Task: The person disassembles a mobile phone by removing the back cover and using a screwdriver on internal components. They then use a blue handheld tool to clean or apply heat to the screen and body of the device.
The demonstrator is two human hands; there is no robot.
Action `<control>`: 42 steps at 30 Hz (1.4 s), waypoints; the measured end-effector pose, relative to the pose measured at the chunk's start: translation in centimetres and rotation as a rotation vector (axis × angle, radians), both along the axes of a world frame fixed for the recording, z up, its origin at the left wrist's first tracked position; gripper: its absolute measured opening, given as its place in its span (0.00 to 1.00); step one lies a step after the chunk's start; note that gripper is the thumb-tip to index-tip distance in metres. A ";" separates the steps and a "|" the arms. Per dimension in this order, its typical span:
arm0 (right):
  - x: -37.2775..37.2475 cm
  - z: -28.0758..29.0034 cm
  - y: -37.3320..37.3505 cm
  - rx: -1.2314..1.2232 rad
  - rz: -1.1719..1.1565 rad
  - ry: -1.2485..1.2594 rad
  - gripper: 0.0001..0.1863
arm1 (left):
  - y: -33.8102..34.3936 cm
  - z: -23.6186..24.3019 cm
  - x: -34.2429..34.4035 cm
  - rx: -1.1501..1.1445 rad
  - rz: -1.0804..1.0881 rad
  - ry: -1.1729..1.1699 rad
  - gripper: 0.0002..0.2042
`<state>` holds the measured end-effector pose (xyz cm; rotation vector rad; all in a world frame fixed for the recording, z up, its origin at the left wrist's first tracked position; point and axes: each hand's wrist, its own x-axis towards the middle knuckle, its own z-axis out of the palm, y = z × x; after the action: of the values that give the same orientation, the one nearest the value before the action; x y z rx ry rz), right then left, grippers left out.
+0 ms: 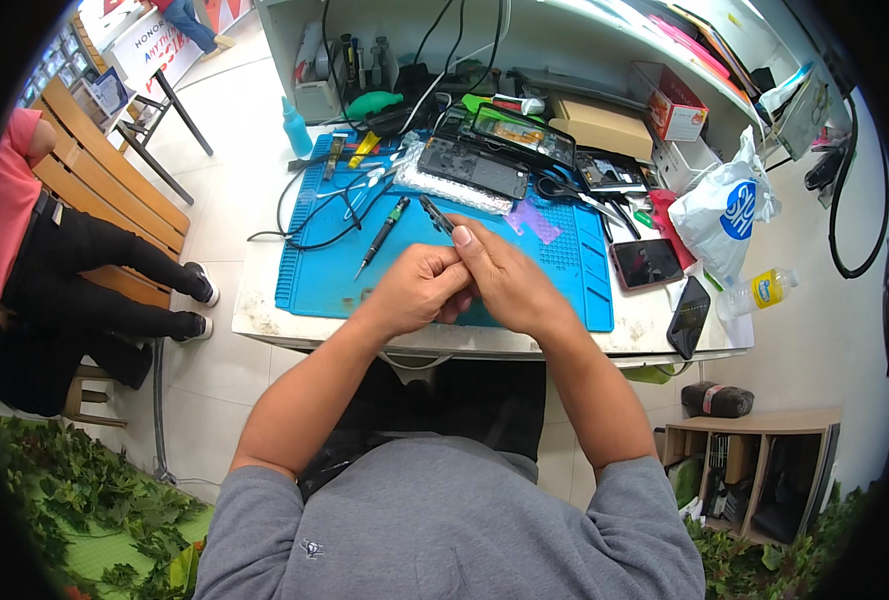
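Over the blue repair mat (314, 290), both of my hands come together. My right hand (512, 283) grips a slim dark phone-like device (436, 215), seen nearly edge-on, with the thumb pressed along it. My left hand (416, 288) is closed against the right one at the device's lower end. Its fingertips are partly hidden, so whether it grips the device too cannot be made out. Left of the device, a black and green screwdriver (382, 238) lies on the mat. Beyond my hands, an opened phone (474, 167) rests on bubble wrap (444, 193).
Scissors (564, 190), a phone frame (524, 135) and cables crowd the mat's far side. A blue squeeze bottle (295, 128) stands far left. Two phones (647, 264) (688, 318), a plastic bag (719, 220) and a drink bottle (759, 292) are at right. A person (74, 250) stands left.
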<state>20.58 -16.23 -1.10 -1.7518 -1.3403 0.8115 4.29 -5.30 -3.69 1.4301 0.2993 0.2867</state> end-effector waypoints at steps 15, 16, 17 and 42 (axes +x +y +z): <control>2.8 -0.2 1.4 -0.009 0.158 0.338 0.33 | -4.3 -2.0 3.8 0.309 0.573 -0.248 0.18; 3.0 -0.3 1.5 -0.009 0.159 0.366 0.33 | -4.4 -2.0 3.8 0.321 0.582 -0.248 0.18; 3.2 -0.5 1.5 -0.008 0.159 0.395 0.33 | -4.4 -2.0 4.0 0.327 0.591 -0.245 0.18; 4.2 -1.2 0.8 -0.093 -0.137 0.869 0.37 | 1.2 1.0 -0.7 0.573 0.556 -0.215 0.23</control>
<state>24.82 -15.41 -2.26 -1.2730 -0.5980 1.3560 3.63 -4.14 -2.72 1.8371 0.4587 1.0387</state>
